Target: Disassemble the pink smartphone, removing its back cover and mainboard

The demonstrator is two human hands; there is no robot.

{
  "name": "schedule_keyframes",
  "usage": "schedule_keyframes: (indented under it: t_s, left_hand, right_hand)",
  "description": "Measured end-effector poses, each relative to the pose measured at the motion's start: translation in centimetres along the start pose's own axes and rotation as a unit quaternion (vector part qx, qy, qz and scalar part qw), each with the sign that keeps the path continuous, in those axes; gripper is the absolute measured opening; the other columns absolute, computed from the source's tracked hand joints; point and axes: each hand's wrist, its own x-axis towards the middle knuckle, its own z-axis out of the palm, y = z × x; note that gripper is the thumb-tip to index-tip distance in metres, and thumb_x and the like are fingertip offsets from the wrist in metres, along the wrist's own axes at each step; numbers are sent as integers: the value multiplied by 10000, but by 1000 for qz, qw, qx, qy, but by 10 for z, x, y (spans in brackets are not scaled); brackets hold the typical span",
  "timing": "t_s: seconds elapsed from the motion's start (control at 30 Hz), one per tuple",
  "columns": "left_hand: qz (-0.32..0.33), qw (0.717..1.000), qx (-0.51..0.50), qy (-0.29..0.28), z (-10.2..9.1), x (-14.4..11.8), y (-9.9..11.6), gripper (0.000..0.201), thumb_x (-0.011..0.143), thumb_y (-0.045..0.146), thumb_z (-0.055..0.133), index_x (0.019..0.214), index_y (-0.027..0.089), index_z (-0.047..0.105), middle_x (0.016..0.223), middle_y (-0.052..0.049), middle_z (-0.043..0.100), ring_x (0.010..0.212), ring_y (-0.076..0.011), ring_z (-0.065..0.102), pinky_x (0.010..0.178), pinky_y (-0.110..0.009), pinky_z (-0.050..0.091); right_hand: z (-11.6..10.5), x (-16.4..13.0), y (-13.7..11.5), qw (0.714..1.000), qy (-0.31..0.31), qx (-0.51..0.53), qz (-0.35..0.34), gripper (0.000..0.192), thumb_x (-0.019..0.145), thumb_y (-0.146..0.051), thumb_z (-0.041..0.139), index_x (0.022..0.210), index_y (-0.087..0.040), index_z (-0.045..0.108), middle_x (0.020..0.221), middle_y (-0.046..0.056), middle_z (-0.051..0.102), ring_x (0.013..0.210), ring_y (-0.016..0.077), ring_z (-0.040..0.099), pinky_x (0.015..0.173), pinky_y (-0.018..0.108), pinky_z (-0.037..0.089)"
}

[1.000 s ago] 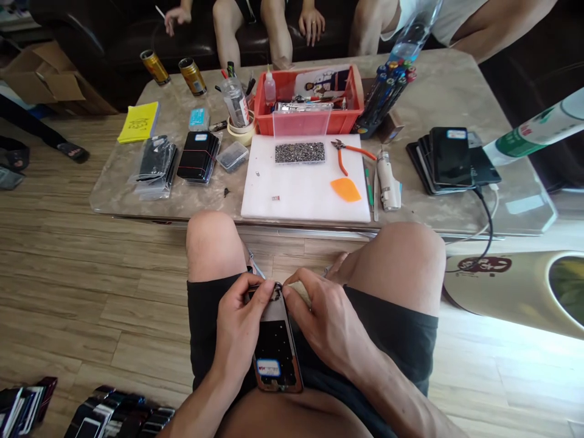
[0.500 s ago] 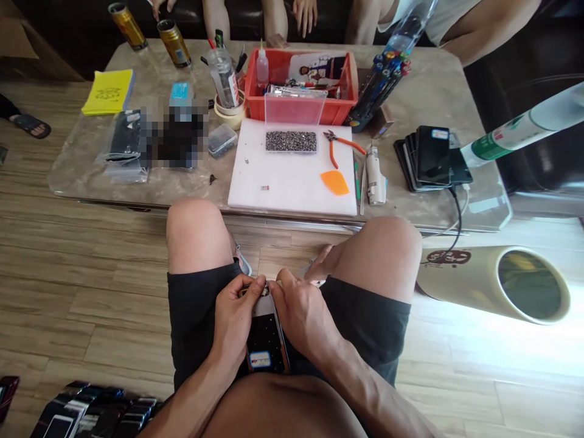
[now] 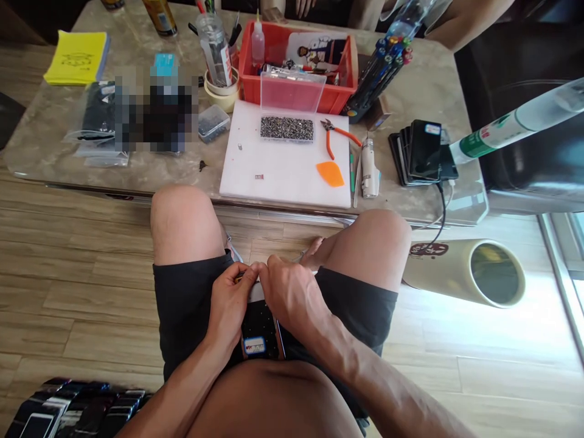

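A phone (image 3: pixel 260 325) with a black lower part and a blue-edged white label lies in my lap, its top end away from me. My left hand (image 3: pixel 232 298) is closed on the phone's upper left edge, thumb on top. Against that thumb, my right hand (image 3: pixel 289 292) curls over the upper right of the phone, fingers pinched together. What the right fingertips pinch is hidden by the hand. A grey strip of the phone shows below the fingers.
Ahead on the table, a white foam pad (image 3: pixel 287 182) bears a box of screws (image 3: pixel 286 129), orange-handled cutters (image 3: pixel 340 134) and an orange pick (image 3: pixel 330 174). Behind is a red bin (image 3: pixel 298 91). Stacked phones (image 3: pixel 422 152) lie right; more phones (image 3: pixel 75 407) sit on the floor, left. A bin (image 3: pixel 465 271) stands right.
My right fingers have come in to touch my left thumb, covering the phone's top end, where small inner parts showed before. The whole view has shifted slightly.
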Motion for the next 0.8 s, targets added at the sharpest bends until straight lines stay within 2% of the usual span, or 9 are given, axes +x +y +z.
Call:
schedule_keyframes:
  t_s: [0.13, 0.33, 0.5, 0.6, 0.67, 0.8]
  left_hand:
    - [-7, 1000, -11, 2, 2, 6, -3, 384, 731, 532, 829, 705, 181, 676, 632, 32, 569, 619, -125, 459, 562, -225, 351]
    - [-3, 999, -14, 43, 11, 14, -15, 352, 726, 484, 817, 661, 176, 661, 595, 42, 541, 564, -108, 410, 537, -234, 311]
    - [-20, 998, -20, 61, 11, 13, -23, 407, 660, 532, 856, 658, 171, 666, 575, 46, 540, 550, -106, 406, 517, -240, 300]
    - [-26, 997, -33, 70, 8, 16, -24, 440, 626, 551, 872, 649, 168, 657, 597, 40, 557, 573, -106, 434, 535, -236, 321]
    - [-31, 996, -43, 78, 8, 19, -24, 467, 595, 565, 887, 640, 170, 641, 588, 47, 542, 566, -100, 426, 532, -234, 318]
    - [-46, 994, -63, 73, 8, 25, -25, 524, 518, 587, 920, 662, 168, 641, 593, 52, 550, 554, -98, 444, 533, -234, 340]
  right_hand:
    - [-8, 9, -1, 999, -20, -46, -1, 349, 1090, -204, 313, 999, -151, 645, 832, 138, 667, 678, 232, 630, 564, 331, 453]
    - [16, 15, 4, 990, -63, -122, 44, 282, 1093, -200, 351, 1026, -127, 614, 911, 147, 698, 753, 232, 716, 585, 294, 494]
    - [38, -14, 6, 990, -71, -113, 44, 234, 1087, -194, 382, 1017, -152, 602, 886, 112, 701, 772, 212, 729, 588, 263, 504]
    - [47, -39, 7, 990, -101, -83, 61, 244, 1088, -202, 392, 982, -163, 608, 882, 106, 714, 729, 211, 734, 552, 270, 486]
    - [52, -54, 8, 988, -125, -66, 62, 235, 1081, -189, 414, 958, -171, 613, 875, 93, 719, 722, 210, 736, 535, 275, 468]
    - [56, -74, 12, 989, -124, -61, 47, 238, 1066, -148, 436, 924, -185, 625, 871, 75, 717, 755, 219, 735, 541, 290, 448]
